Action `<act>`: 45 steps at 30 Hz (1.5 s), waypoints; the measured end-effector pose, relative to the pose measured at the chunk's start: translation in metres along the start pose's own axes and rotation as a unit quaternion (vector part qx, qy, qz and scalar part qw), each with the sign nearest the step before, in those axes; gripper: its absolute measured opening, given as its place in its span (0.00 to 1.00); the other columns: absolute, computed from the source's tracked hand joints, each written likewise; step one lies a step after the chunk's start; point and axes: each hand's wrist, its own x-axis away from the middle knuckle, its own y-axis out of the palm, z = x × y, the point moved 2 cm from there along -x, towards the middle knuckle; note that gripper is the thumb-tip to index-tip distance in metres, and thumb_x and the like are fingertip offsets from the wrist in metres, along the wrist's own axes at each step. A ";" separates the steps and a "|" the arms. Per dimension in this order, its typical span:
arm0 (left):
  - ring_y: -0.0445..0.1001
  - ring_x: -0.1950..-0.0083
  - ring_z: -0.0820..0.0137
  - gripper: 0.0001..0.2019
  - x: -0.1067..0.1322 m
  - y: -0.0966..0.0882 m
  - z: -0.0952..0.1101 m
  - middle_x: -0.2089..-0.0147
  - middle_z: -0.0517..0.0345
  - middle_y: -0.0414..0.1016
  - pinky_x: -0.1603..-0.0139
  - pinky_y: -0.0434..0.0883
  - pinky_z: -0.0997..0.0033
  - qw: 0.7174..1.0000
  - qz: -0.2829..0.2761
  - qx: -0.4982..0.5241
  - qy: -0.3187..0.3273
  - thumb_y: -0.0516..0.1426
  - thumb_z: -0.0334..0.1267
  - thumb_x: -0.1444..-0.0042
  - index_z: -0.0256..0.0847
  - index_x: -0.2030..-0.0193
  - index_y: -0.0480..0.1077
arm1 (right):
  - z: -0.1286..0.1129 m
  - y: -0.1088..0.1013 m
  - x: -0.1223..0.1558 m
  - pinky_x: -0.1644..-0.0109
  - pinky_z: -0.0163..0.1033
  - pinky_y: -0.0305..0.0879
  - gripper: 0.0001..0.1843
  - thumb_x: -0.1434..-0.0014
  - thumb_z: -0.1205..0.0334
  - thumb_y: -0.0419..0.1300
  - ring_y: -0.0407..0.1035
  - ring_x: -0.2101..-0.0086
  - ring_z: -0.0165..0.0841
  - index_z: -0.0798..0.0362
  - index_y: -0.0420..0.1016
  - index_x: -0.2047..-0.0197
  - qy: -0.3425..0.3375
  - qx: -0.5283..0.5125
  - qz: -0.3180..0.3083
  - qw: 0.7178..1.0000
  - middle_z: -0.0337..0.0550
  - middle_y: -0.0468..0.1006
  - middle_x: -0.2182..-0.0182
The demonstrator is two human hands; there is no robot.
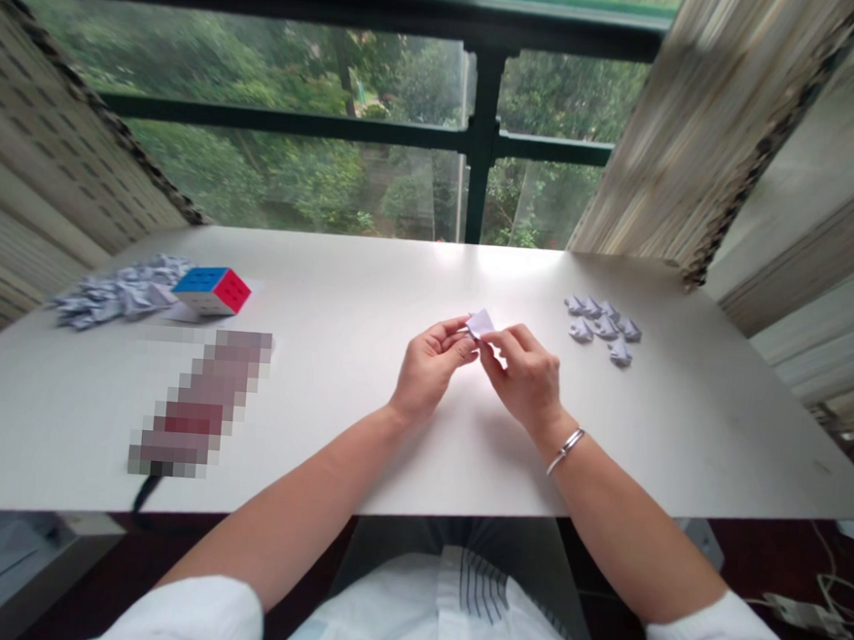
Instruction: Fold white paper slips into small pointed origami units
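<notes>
A small piece of folded white paper is held up between both hands above the middle of the white table. My left hand pinches its left and lower side between thumb and fingers. On the other side, my right hand grips the paper's lower right corner with thumb and forefinger. The fingertips of the two hands almost meet, and they hide the paper's lower part. Several small folded paper pieces lie grouped to the right, apart from my right hand.
At the far left, a heap of folded white paper pieces lies beside a puzzle cube with blue, red and white faces. A blurred-out long object with a dark strap lies nearer. The table stands against a window between curtains.
</notes>
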 end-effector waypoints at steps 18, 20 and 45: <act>0.79 0.65 0.70 0.18 -0.002 -0.002 0.004 0.66 0.57 0.79 0.53 0.77 0.62 1.000 0.000 -0.011 -0.005 0.68 0.46 0.52 0.37 0.60 0.73 | -0.001 -0.002 -0.001 0.70 0.32 0.63 0.07 0.36 0.60 0.56 0.68 0.75 0.26 0.51 0.76 0.60 0.012 -0.075 -0.005 0.997 0.41 0.76 0.65; 0.79 0.66 0.70 0.18 -0.002 -0.001 0.005 0.66 0.57 0.79 0.55 0.77 0.63 1.000 0.001 -0.002 -0.007 0.68 0.46 0.52 0.37 0.59 0.73 | -0.003 -0.002 0.000 0.70 0.32 0.63 0.08 0.36 0.60 0.56 0.70 0.73 0.27 0.51 0.76 0.58 0.004 -0.068 -0.003 0.998 0.42 0.76 0.65; 0.78 0.63 0.72 0.13 -0.002 -0.002 0.004 0.64 0.59 0.79 0.53 0.78 0.64 0.999 0.014 -0.001 0.033 0.70 0.39 0.56 0.39 0.64 0.77 | -0.002 0.002 0.000 0.70 0.34 0.65 0.07 0.36 0.60 0.59 0.67 0.75 0.27 0.50 0.78 0.63 0.050 -0.164 0.032 0.985 0.41 0.72 0.70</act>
